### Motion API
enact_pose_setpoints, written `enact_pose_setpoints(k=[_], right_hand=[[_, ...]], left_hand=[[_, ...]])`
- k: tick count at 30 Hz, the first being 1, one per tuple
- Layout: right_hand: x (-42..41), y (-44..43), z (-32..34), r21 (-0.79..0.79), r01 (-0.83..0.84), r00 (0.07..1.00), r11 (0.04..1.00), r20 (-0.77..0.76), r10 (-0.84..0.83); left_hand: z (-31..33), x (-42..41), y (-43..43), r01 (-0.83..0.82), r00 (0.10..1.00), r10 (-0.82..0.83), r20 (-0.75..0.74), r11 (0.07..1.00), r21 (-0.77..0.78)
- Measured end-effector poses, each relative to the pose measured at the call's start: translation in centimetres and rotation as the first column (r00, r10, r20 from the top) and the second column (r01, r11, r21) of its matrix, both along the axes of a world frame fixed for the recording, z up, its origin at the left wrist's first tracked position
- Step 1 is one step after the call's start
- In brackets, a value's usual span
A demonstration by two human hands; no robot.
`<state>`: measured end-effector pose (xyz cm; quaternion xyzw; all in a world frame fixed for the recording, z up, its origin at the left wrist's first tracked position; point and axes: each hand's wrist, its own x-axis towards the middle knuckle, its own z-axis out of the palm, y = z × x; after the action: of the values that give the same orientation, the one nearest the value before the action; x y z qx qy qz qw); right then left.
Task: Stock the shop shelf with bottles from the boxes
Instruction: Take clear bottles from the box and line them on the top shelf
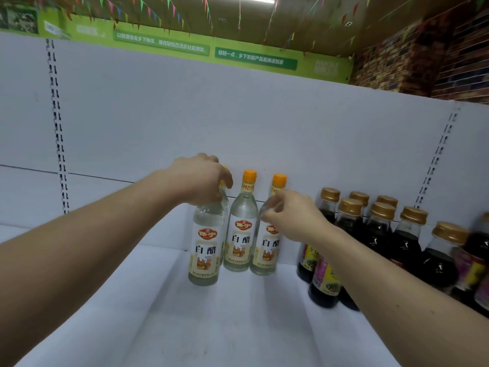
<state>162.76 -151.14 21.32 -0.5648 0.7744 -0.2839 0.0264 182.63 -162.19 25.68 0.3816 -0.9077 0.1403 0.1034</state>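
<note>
Shelf: a white shelf [238, 327] with a white back wall [238, 115] behind it.
Clear bottles: four clear bottles with orange caps stand on the shelf, near the back wall. All stand up straight.
Front bottle: the front bottle [203, 250] stands on the left, closest to the person. Its label has red, gold and black marks.
Back bottle: the back bottle [225, 207] is just behind the front one and mostly hidden.
Middle bottle: the middle bottle [241, 234] stands just beside the front bottle, on its right. No hand touches it.
Right bottle: the right bottle [266, 250] stands just beside the middle one.
Left grip: the left hand [201, 181] is curled over the top of the front bottle and holds it by the neck. The cap is under the hand.
Right grip: the right hand [293, 215] curls its fingers round the shoulder of the right bottle and holds it there. The fingertips look blurry.
Dark bottles: a bunch of dark bottles [381, 234] with gold caps stands on the same shelf, to the right of the clear ones, with a small gap between.
Up high: a green sign [254, 58] with white writing, little coloured flags [148, 9] and a brick wall [436, 62].
</note>
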Motion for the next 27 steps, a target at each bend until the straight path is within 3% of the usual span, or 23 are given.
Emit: enact_pose_setpoints(k=[3, 7, 11, 17, 27], right_hand=[[0.5, 0.4, -0.7, 0.167, -0.014, 0.999, 0.986, -0.033, 0.019], [0.7, 1.2, -2.0, 0.234, -0.013, 0.999, 0.972, -0.037, 0.023], [0.6, 2.3, -3.7, 0.229, -0.043, 0.999, 0.972, -0.007, 0.046], [0.7, 4.2, -5.7, 0.245, -0.124, 0.992, 0.961, -0.006, 0.13], [1.1, 13.0, -9.2, 0.258, -0.399, 0.906, 0.88, -0.036, 0.421]], left_hand=[[-1.0, 0.0, 1.6, 0.052, 0.998, -0.044, 0.044, 0.982, -0.181], [-3.0, 0.3, 5.4, 0.077, 0.997, -0.077, 0.011, 0.968, -0.238], [-4.9, 1.8, 8.5, -0.06, 0.998, 0.057, -0.04, 0.995, -0.081], [-8.2, 2.0, 11.7, -0.275, 0.952, 0.286, -0.114, 0.956, 0.099], [-15.1, 0.4, 25.2, -0.564, 0.72, 0.641, -0.268, 0.764, 0.313]])
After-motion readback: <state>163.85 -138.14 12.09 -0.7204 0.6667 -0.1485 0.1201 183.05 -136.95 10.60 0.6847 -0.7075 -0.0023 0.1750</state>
